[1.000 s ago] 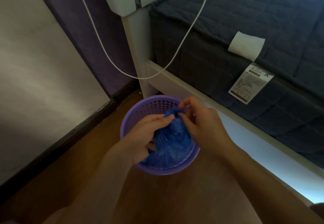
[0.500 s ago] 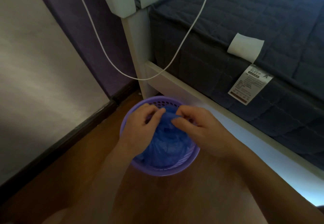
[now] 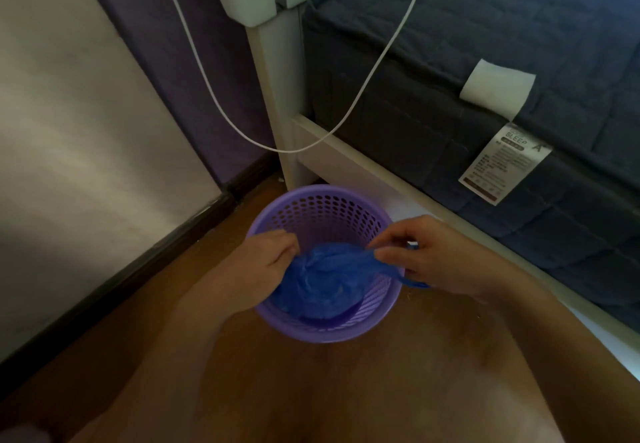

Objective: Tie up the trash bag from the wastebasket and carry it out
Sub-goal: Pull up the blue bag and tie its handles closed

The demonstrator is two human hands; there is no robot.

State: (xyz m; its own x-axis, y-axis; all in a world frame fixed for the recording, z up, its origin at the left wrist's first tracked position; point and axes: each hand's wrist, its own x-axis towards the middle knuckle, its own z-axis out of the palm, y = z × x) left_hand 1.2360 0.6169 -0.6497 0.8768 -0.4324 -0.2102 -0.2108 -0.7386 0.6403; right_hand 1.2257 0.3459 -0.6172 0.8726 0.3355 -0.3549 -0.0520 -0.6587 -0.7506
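A blue plastic trash bag [image 3: 320,285] lies bunched inside a purple perforated wastebasket [image 3: 322,208] on the wooden floor. My left hand [image 3: 258,266] grips the bag's left end at the basket's left rim. My right hand [image 3: 429,255] pinches the bag's right end and holds it stretched out over the right rim, with a blue loop hanging below my fingers. Between the two hands the plastic is twisted into a band. What the bag contains is hidden.
A white bed frame [image 3: 346,151] with a dark grey mattress [image 3: 485,61] runs along the right, close behind the basket. A white cable [image 3: 304,148] sags across the bedpost. A pale wall with a dark baseboard [image 3: 114,286] bounds the left. Wooden floor lies in front.
My hands were close together over the bag's top. They have pulled apart, left hand to the left rim and right hand past the right rim, stretching the bag's ends sideways.
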